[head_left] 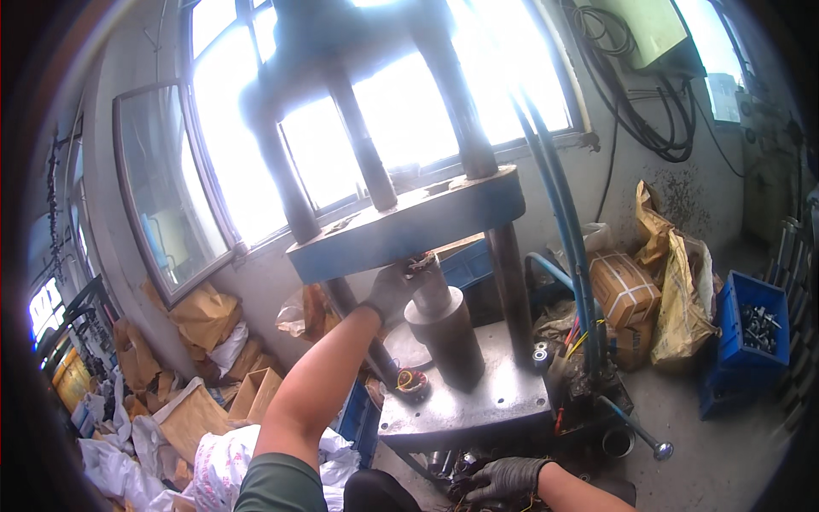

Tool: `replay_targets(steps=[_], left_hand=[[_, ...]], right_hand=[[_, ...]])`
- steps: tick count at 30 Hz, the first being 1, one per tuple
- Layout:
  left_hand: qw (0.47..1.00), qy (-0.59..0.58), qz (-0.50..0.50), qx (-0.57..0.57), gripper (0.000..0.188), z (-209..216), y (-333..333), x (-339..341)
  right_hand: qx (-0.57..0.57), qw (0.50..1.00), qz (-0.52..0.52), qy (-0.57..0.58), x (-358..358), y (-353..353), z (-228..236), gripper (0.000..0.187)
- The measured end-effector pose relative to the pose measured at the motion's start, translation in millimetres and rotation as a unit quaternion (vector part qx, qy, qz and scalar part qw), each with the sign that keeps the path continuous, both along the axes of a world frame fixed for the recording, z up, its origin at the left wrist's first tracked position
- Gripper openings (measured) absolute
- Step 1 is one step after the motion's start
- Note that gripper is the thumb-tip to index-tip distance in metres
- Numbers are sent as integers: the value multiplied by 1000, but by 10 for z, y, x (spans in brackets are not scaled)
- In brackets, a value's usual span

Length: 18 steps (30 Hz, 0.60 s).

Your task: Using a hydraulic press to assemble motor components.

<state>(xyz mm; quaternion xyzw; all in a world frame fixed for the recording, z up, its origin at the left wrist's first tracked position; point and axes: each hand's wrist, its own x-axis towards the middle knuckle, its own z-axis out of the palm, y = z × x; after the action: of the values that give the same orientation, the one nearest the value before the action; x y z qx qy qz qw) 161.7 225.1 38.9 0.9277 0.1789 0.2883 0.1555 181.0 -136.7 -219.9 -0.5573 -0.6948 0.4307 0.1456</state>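
My left hand (pixel 391 291), in a dark glove, reaches in under the blue upper plate (pixel 409 224) of a hydraulic press. Its fingers are closed at a small part with reddish bits (pixel 420 265) on top of the stepped steel cylinder (pixel 448 333); the part's kind is hard to make out. A wire-wound ring with yellow and red leads (pixel 412 385) lies on the steel press bed (pixel 503 401), by the left front column. Lower right, my gloved right hand (pixel 508 480) rests with fingers stretched over a heap of dark metal parts (pixel 456 468).
Steel columns (pixel 512 294) flank the cylinder. Right of the bed stands a long lever (pixel 638 428) below blue hoses (pixel 570 213). A blue crate of bolts (pixel 758 328), a carton (pixel 624 286) and sacks stand at right. Wooden boxes (pixel 254 392) and white bags (pixel 223 465) crowd the left.
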Motion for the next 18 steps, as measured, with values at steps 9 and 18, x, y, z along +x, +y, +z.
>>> replay_targets(steps=[9,18], left_hand=[[989,42,110,86,77,-159,-15,-261],[978,182,94,-46,56,-760,-318,-2754]], right_hand=[[75,995,-42,-52,-37,-108,401,43],[230,932,-279,29,-237,-516,625,36]])
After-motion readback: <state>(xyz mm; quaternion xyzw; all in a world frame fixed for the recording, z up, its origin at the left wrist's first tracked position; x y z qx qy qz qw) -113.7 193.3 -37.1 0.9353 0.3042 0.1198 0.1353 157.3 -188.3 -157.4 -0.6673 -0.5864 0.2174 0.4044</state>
